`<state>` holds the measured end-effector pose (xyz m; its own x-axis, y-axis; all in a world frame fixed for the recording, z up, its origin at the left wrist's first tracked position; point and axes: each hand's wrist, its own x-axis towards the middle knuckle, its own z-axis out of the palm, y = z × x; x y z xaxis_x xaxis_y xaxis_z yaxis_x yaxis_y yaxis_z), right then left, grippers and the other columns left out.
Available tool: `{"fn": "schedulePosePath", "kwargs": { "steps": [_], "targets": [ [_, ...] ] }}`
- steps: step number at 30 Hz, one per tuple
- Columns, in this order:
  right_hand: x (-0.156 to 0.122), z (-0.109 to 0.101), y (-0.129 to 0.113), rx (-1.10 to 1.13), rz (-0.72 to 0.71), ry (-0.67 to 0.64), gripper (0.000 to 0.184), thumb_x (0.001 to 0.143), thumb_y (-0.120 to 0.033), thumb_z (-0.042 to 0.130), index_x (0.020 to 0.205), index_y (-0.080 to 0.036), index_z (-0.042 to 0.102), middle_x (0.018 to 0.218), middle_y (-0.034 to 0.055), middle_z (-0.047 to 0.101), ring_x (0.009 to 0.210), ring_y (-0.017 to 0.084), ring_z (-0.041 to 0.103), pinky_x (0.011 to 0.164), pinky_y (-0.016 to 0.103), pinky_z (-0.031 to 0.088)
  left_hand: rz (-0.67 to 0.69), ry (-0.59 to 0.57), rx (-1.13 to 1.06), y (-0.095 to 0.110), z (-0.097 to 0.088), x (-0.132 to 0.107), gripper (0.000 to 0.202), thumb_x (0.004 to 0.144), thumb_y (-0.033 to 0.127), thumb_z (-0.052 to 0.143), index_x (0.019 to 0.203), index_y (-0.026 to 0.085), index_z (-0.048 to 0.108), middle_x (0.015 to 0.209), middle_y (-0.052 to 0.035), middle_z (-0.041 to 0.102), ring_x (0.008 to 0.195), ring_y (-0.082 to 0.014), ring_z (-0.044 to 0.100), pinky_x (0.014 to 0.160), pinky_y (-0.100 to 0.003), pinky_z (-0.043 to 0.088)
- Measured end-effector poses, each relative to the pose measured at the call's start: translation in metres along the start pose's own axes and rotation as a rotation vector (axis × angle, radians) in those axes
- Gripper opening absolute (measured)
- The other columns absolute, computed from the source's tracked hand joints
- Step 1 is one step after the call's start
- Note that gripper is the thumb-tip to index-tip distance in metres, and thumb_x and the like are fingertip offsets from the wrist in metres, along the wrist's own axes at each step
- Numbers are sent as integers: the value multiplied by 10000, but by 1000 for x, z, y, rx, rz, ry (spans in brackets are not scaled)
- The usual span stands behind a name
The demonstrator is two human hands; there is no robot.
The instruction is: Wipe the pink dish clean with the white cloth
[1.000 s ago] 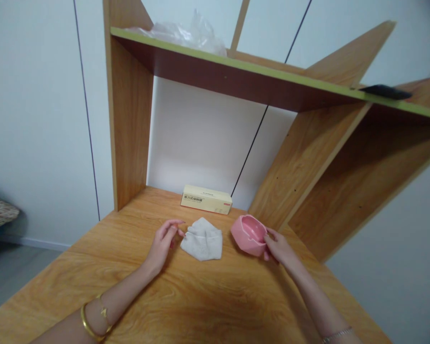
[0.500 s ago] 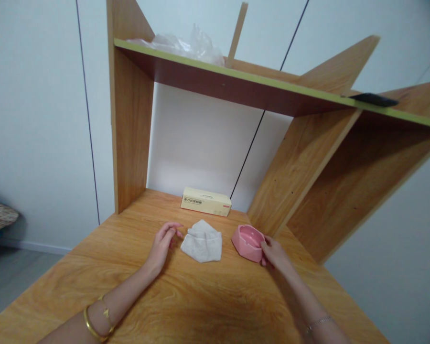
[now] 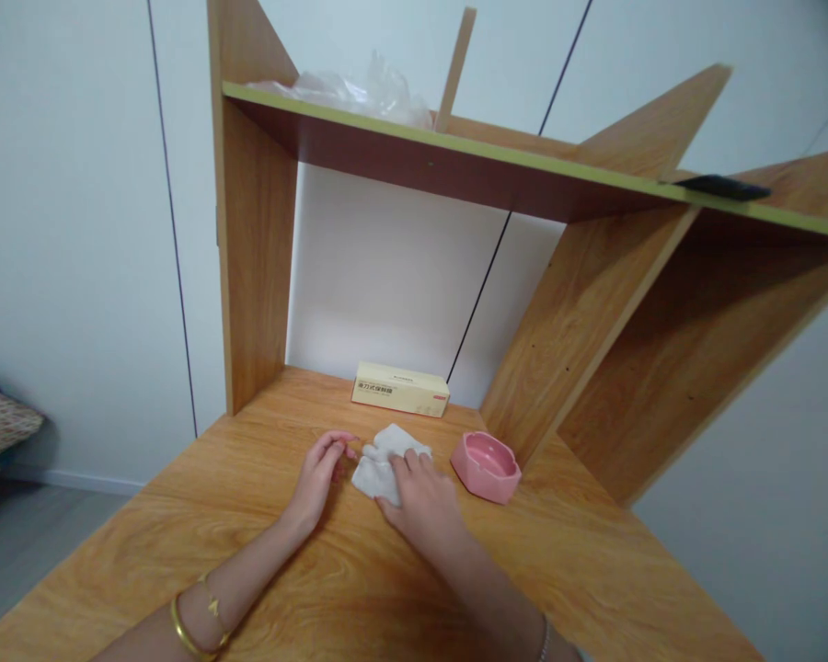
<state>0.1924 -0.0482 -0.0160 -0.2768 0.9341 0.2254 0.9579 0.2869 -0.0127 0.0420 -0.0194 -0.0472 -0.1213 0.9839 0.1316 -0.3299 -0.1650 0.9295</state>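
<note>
A folded white cloth (image 3: 374, 477) lies on the wooden desk, partly hidden by my right hand (image 3: 423, 496). The fingers of that hand rest over the cloth's right side and the thumb sits at its near edge, gripping it. My left hand (image 3: 323, 471) hovers just left of the cloth, loosely curled with fingers apart and nothing in it. To the right of my right hand stands a pink ashtray (image 3: 484, 467) with angular sides and notches in its rim, untouched.
A pale yellow cling film box (image 3: 400, 390) stands behind the cloth at the back of the desk (image 3: 359, 570). Wooden side panels (image 3: 258, 248) and an overhead shelf (image 3: 400, 129) frame the space. On the shelf lie a clear plastic bag (image 3: 365, 97) and a dark flat object (image 3: 723, 188).
My right hand has let go of the pink ashtray and moved left onto the cloth, which is now slightly rumpled. My left hand has barely moved.
</note>
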Motion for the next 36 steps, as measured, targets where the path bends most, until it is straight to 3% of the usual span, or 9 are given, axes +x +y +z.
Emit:
{"fn": "schedulePosePath", "kwargs": {
  "steps": [6, 11, 16, 20, 23, 25, 30, 32, 36],
  "targets": [
    [5, 13, -19, -158, -18, -4, 495, 704, -144, 538, 1187, -162, 430, 1005, 132, 587, 892, 264, 528, 701, 378, 434, 22, -3, 30, -1, -2, 2, 213, 644, 324, 573, 772, 159, 615, 612, 0, 578, 473, -96, 438, 450, -210, 290],
    [10, 15, -13, -112, 20, -8, 323, 764, -79, 398, 1050, -182, 506, 927, 122, 629, 889, 255, 557, 700, 356, 410, 39, -28, 44, -2, -2, 2, 208, 654, 333, 565, 752, 156, 613, 595, 0, 567, 482, -98, 436, 463, -215, 295],
    [7, 2, 5, 289, 207, 160, 243, 718, -178, 474, 959, -208, 469, 894, 69, 639, 830, 223, 588, 656, 298, 392, 43, -25, 76, -6, -4, 4, 214, 674, 338, 542, 759, 151, 601, 596, -4, 568, 496, -109, 448, 467, -220, 296],
    [-2, -10, 27, 802, 310, 365, 243, 682, -258, 496, 893, -230, 380, 672, -18, 605, 609, 166, 561, 552, 260, 372, 47, -31, 105, -6, -5, 5, 213, 675, 346, 529, 754, 159, 595, 602, -4, 573, 547, -129, 482, 502, -229, 320],
    [-20, -19, 44, 1122, 385, 441, 297, 620, -325, 549, 832, -239, 359, 641, -25, 586, 566, 155, 543, 517, 252, 376, 52, -39, 130, -6, -5, 5, 213, 665, 351, 532, 746, 165, 596, 603, -5, 576, 574, -142, 497, 523, -236, 332],
    [-39, -23, 55, 1223, 499, 414, 329, 566, -342, 595, 802, -233, 394, 642, -17, 585, 541, 145, 535, 486, 241, 373, 59, -43, 147, -5, -5, 5, 215, 662, 352, 535, 747, 165, 597, 606, -7, 578, 588, -148, 502, 529, -238, 335],
    [-101, -13, 85, 1258, 809, 315, 323, 567, -351, 614, 817, -197, 480, 509, -60, 497, 431, 94, 444, 400, 193, 313, 65, -59, 177, -3, -4, 3, 216, 666, 350, 529, 749, 163, 600, 614, -10, 580, 600, -151, 500, 532, -238, 335],
    [-124, -1, 99, 1257, 907, 347, 310, 585, -381, 595, 809, -200, 480, 454, -75, 450, 399, 85, 418, 376, 177, 269, 60, -67, 181, -3, -3, 3, 216, 664, 346, 529, 754, 164, 602, 615, -8, 579, 593, -148, 495, 528, -237, 332],
    [-159, 12, 132, 1205, 998, 318, 307, 609, -445, 566, 782, -209, 477, 425, -63, 465, 355, 87, 399, 349, 184, 251, 60, -66, 188, -3, -3, 2, 204, 657, 334, 532, 742, 163, 602, 603, -3, 574, 576, -141, 491, 518, -233, 332]
  ]
}}
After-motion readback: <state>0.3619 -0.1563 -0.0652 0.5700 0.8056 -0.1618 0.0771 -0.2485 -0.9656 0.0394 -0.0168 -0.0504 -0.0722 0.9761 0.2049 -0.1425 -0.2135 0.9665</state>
